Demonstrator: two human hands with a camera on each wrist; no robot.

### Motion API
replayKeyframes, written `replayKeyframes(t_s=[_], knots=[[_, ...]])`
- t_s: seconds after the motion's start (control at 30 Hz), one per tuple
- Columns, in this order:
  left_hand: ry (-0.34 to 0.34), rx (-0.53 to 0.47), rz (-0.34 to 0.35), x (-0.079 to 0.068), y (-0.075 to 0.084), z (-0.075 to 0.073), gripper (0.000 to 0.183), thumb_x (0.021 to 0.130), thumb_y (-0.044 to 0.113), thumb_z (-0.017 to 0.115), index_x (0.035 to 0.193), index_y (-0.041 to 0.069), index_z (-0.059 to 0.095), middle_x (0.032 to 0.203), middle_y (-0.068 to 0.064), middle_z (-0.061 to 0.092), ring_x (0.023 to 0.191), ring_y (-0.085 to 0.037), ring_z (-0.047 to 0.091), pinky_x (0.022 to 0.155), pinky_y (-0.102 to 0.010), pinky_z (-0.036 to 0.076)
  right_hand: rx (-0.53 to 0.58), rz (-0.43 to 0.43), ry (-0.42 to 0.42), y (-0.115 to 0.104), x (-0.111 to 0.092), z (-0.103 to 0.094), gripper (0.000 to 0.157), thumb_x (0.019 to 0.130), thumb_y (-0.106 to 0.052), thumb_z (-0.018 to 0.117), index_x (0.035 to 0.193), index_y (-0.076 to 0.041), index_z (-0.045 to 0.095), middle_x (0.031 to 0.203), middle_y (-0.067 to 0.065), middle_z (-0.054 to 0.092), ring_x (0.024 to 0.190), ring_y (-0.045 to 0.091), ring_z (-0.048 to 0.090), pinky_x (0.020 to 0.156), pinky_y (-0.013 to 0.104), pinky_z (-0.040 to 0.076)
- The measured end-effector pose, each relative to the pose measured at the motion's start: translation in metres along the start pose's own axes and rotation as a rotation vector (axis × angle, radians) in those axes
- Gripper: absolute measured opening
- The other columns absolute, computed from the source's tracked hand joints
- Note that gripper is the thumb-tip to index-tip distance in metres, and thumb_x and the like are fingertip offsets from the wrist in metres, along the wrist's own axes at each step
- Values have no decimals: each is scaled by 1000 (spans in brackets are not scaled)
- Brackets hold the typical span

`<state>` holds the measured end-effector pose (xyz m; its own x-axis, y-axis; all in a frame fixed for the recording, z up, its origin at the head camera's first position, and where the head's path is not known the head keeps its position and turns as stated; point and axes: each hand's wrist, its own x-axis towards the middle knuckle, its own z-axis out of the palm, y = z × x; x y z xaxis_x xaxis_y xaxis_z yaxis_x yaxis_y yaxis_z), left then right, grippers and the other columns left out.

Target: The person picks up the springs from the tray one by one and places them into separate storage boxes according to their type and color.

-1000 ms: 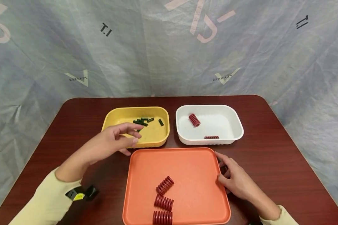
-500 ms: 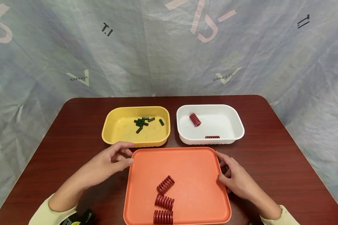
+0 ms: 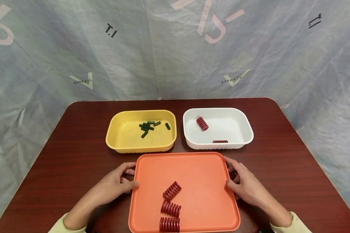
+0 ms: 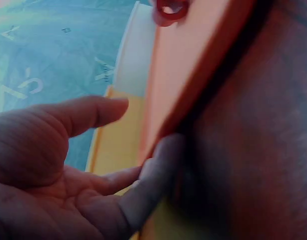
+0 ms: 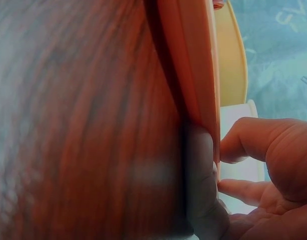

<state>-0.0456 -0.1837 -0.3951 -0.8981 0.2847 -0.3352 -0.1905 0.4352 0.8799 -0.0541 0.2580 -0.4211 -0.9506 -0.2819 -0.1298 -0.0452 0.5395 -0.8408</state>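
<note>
An orange tray [image 3: 198, 181] lies on the table with three dark red coil springs on its left half: one slanted [image 3: 172, 191], one below it [image 3: 170, 209], and one near the front rim [image 3: 169, 224]. My left hand [image 3: 112, 186] is at the tray's left edge. In the left wrist view its fingertips [image 4: 168, 150] touch the tray's edge, while the thumb stands apart from it. My right hand [image 3: 246, 184] grips the right edge, thumb at the rim and, in the right wrist view, a finger [image 5: 201, 170] beneath it.
Behind the tray stands a yellow bin [image 3: 125, 149] with several small dark green springs [image 3: 147, 127]. To its right, a white bin [image 3: 218, 146] holds two red springs, one [image 3: 202, 123] in full view. A printed curtain [image 3: 163, 48] hangs behind the table [image 3: 280, 136].
My left hand has come back from over the yellow bin, down to the tray's left edge. The right hand has kept its place on the right edge.
</note>
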Motion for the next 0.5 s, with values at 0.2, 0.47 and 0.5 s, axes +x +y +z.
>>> replayKeyframes(t_s=[0.2,0.47,0.5], knots=[[46,-68,29,2,-12,10,68,93,0,74,151,-3,39,129,-26,52,82,-26,68,64,-36,64,5,5,-8,0,1,0,78,88,8,63,158,-14,38,116,20,51,68,18,63,40,34,57],[74,-113,38,1,-17,14,70,92,-5,73,152,-5,38,131,-27,50,81,-25,69,62,-37,64,52,12,-43,-1,2,-2,77,91,7,65,159,-9,34,117,22,50,70,19,65,42,34,58],[79,-113,30,0,-17,14,70,92,-4,73,152,-5,38,131,-26,50,81,-25,68,62,-37,64,55,8,-45,-1,2,-2,77,91,7,66,159,-9,34,117,22,50,70,19,65,42,34,58]])
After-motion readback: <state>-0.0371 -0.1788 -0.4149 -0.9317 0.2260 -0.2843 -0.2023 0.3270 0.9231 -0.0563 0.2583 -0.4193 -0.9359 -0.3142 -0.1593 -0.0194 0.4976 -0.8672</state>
